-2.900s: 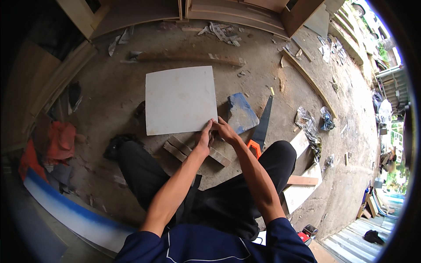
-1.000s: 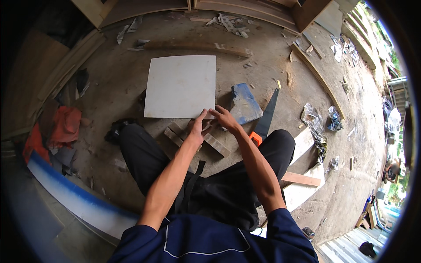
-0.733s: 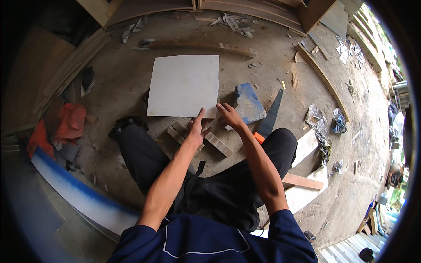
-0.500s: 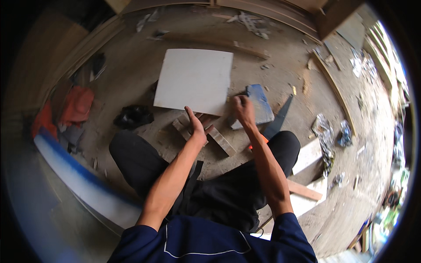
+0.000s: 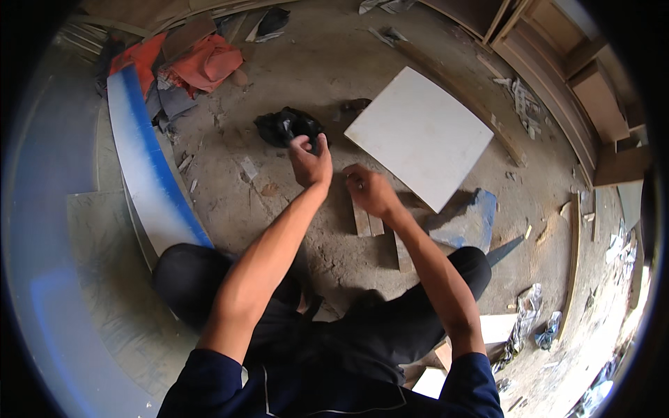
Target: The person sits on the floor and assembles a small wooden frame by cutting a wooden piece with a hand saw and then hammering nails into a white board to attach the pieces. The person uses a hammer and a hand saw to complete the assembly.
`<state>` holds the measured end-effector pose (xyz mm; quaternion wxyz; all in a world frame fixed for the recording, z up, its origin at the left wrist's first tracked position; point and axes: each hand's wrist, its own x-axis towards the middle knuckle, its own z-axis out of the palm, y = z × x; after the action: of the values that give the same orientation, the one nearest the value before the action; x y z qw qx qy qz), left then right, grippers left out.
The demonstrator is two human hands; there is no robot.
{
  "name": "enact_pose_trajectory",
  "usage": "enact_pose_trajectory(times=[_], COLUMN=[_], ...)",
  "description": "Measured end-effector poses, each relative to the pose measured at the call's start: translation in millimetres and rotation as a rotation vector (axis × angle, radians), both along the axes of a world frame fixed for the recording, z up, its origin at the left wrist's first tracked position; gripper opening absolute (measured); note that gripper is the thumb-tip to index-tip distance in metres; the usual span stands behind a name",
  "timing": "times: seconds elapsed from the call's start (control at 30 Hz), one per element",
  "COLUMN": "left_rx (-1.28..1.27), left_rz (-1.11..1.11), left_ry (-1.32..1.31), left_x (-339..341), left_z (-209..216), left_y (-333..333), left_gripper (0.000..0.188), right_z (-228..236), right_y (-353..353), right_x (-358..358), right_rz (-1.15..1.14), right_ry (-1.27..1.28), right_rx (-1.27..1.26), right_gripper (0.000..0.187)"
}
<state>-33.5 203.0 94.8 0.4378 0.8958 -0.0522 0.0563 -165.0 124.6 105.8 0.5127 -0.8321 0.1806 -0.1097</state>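
Bag [image 5: 279, 127], long axis crosswise

No readable lettering in view.
From my remote post I can make out no words, numbers or signs; any print on the crumpled grey-and-white paper scraps [image 5: 526, 108] is too small to read.

Orange material [image 5: 209, 64] lies beside a blue-and-white panel [image 5: 143, 157]; rightward, apparently crumpled plastic [image 5: 527, 313] lies near a wooden strip [image 5: 574, 258].
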Motion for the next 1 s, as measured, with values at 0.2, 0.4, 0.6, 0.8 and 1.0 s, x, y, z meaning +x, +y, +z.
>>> enact_pose_trajectory(times=[0.2,0.4,0.6,0.8,1.0], left_rx=[0.452,0.592,0.672,0.694,0.663], left_rz=[-0.132,-0.313,-0.566,-0.693,-0.708], left_ry=[-0.107,0.381,0.293,0.37,0.448], left_x=[109.0,186.8,219.9,228.7,223.1], left_z=[-6.9,0.0,8.9,8.3,17.6], left_y=[33.4,70.2,100.6,113.3,112.0], left_gripper=[0.048,0.034,0.033,0.034,0.03], right_z=[-25.6,-74.5,-71.4,-74.9,-145.5], right_y=[49.8,35.8,31.7,63.9,82.9], right_x=[95.6,165.4,184.3,217.5,233.2], right_rz=[0.17,-0.024,-0.161,0.048,0.177], right_ry=[0.014,-0.008,0.154,0.102,0.438], right_rx=[0.082,-0.119,-0.218,-0.256,-0.74], right_gripper=[0.045,0.056,0.048,0.039,0.039])
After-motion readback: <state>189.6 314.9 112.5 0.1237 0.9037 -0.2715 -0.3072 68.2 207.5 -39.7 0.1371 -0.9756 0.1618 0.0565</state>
